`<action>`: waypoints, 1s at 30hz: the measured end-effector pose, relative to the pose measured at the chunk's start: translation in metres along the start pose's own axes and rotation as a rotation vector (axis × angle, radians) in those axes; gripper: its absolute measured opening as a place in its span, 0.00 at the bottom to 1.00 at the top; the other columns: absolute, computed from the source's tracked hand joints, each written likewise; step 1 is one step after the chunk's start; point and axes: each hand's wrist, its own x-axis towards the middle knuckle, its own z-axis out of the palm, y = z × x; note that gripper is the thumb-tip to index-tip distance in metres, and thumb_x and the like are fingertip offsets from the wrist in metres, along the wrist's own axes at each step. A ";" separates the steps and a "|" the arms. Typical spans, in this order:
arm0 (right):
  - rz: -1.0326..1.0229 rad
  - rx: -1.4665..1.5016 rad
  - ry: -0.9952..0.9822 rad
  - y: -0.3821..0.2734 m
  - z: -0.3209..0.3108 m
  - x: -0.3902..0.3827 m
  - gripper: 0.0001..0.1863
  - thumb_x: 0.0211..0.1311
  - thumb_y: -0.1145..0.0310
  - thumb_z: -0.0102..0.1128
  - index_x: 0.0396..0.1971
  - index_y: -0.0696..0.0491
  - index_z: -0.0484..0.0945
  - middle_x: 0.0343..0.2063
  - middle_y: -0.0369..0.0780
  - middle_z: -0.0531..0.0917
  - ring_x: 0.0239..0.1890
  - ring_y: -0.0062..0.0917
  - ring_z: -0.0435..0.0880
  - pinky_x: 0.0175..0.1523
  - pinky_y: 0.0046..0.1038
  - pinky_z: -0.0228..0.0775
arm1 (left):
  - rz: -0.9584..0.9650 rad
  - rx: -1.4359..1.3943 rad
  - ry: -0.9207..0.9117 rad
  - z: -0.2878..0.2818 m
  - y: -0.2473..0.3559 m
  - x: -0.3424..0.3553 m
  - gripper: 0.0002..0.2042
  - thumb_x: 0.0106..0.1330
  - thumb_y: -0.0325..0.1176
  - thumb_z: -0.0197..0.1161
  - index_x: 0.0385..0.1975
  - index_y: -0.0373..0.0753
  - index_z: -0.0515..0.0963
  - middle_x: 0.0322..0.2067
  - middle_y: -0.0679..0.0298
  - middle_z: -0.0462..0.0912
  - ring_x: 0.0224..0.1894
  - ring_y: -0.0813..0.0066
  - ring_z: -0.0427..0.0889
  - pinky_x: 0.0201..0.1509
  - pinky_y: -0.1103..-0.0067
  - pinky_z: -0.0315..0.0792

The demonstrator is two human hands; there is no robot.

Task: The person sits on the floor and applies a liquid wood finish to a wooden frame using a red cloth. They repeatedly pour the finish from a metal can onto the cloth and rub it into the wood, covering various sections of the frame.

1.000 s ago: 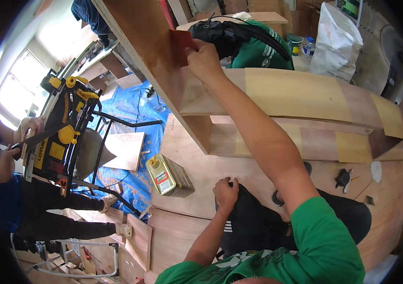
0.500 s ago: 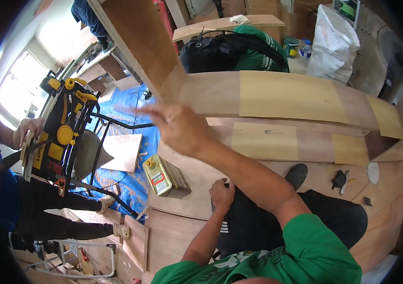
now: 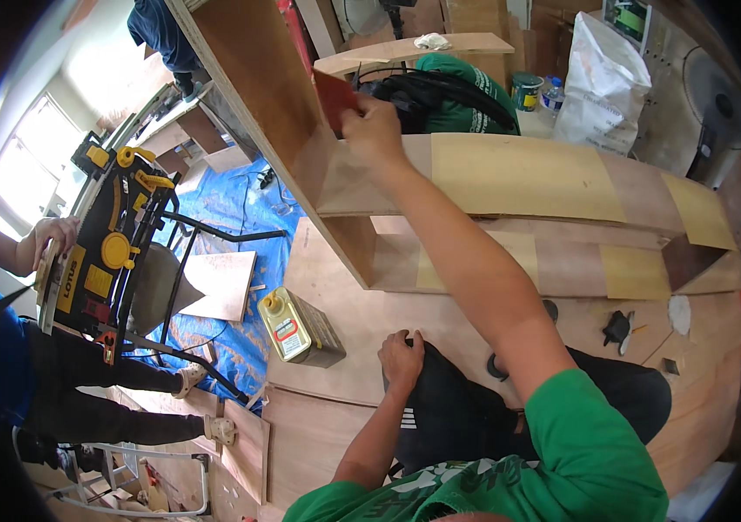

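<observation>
My right hand (image 3: 376,130) is raised and pinches a small dark red sheet (image 3: 334,97), pressing it against the upright side panel (image 3: 257,78) of a plywood cabinet (image 3: 518,178) that lies on the floor in front of me. My left hand (image 3: 402,357) sits low, with its fingers curled over the knee of my black trousers (image 3: 466,418). A yellow rectangular tin can (image 3: 296,326) lies on the plywood sheet just left of that hand.
A yellow and black table saw (image 3: 109,252) stands at left on a blue tarp (image 3: 231,204), with a co-worker's hand (image 3: 53,237) on it. Behind the cabinet a person in green (image 3: 453,83) crouches. A white sack (image 3: 601,83) and a fan (image 3: 718,109) stand at the back right.
My right hand swept down and away from the panel, then came back up with the red sheet against it. My left hand has stayed on my knee.
</observation>
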 end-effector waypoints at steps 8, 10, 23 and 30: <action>0.037 -0.128 0.123 0.002 0.026 -0.025 0.17 0.63 0.72 0.54 0.51 0.55 0.84 0.38 0.54 0.87 0.44 0.46 0.87 0.50 0.38 0.77 | -0.017 0.005 -0.013 -0.001 -0.008 0.000 0.19 0.66 0.46 0.61 0.41 0.34 0.86 0.40 0.51 0.86 0.46 0.52 0.82 0.55 0.61 0.72; 0.019 -0.106 0.130 0.005 0.028 -0.025 0.17 0.64 0.72 0.54 0.51 0.55 0.84 0.38 0.54 0.87 0.44 0.47 0.87 0.50 0.38 0.77 | -0.028 0.003 -0.018 -0.001 -0.007 -0.001 0.19 0.66 0.46 0.61 0.40 0.34 0.86 0.41 0.50 0.86 0.46 0.52 0.82 0.55 0.61 0.72; 0.010 -0.120 0.077 0.000 -0.002 -0.037 0.11 0.65 0.71 0.57 0.41 0.58 0.85 0.28 0.51 0.86 0.33 0.42 0.88 0.41 0.37 0.76 | -0.010 -0.007 -0.012 -0.005 -0.003 -0.001 0.19 0.66 0.46 0.61 0.40 0.35 0.86 0.39 0.51 0.86 0.46 0.51 0.82 0.54 0.61 0.72; -0.018 -0.161 0.102 0.008 0.008 0.002 0.13 0.63 0.72 0.57 0.43 0.58 0.85 0.34 0.53 0.87 0.40 0.45 0.88 0.46 0.37 0.76 | 0.004 -0.001 -0.002 -0.004 -0.002 0.000 0.18 0.67 0.46 0.61 0.40 0.35 0.86 0.39 0.51 0.86 0.45 0.51 0.82 0.54 0.61 0.72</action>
